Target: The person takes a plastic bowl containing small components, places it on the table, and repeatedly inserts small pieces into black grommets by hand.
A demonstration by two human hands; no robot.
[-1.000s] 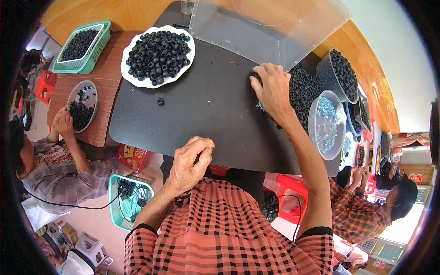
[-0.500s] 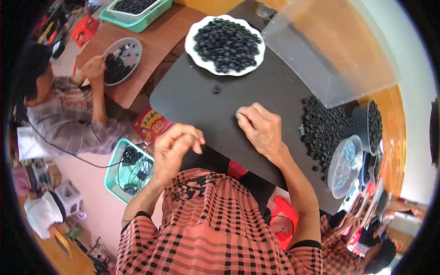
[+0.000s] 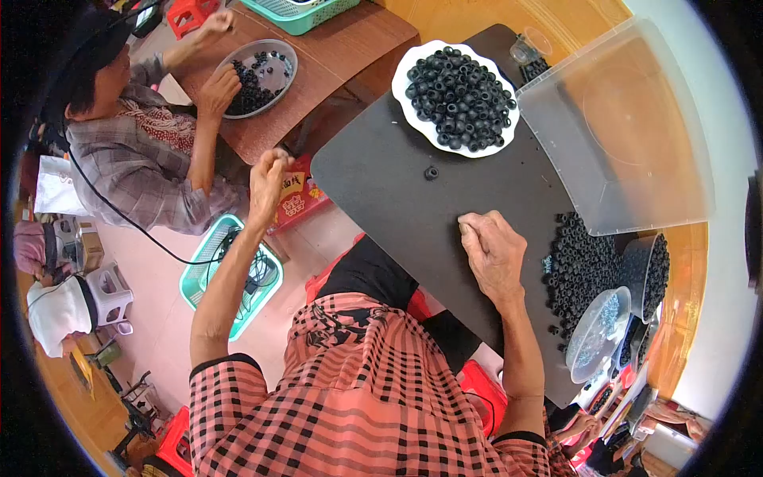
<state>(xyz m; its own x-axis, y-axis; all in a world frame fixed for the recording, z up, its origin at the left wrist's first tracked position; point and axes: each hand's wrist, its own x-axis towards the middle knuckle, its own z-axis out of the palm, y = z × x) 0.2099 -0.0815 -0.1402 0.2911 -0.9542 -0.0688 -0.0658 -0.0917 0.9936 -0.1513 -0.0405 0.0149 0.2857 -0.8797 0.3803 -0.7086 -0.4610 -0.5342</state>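
My right hand (image 3: 494,256) hovers over or rests on the dark table (image 3: 373,171), thumb and fingers closed together; what they hold, if anything, is hidden. Out past the table's left edge, my left hand (image 3: 268,188) is raised with its fingers pinched, and I cannot make out anything in them. One loose black ring-shaped part (image 3: 431,172) lies beyond my right hand. Farther back stands a white wavy-rimmed plate (image 3: 403,94) heaped with similar black parts (image 3: 461,95). To the right of my right hand spreads a pile of small black pieces (image 3: 584,266).
A translucent bin (image 3: 636,183) stands at the back right. Near the pile are a clear dish of small blue bits (image 3: 592,350) and a tub of black pieces (image 3: 653,274). At left, a co-worker (image 3: 151,159) works over a bowl (image 3: 290,60); a green basket (image 3: 197,278) sits below.
My left hand has moved left and outward, away from my right hand, which stays closed over the table. The view has shifted. One co-worker's hand has lifted away from the bowl.
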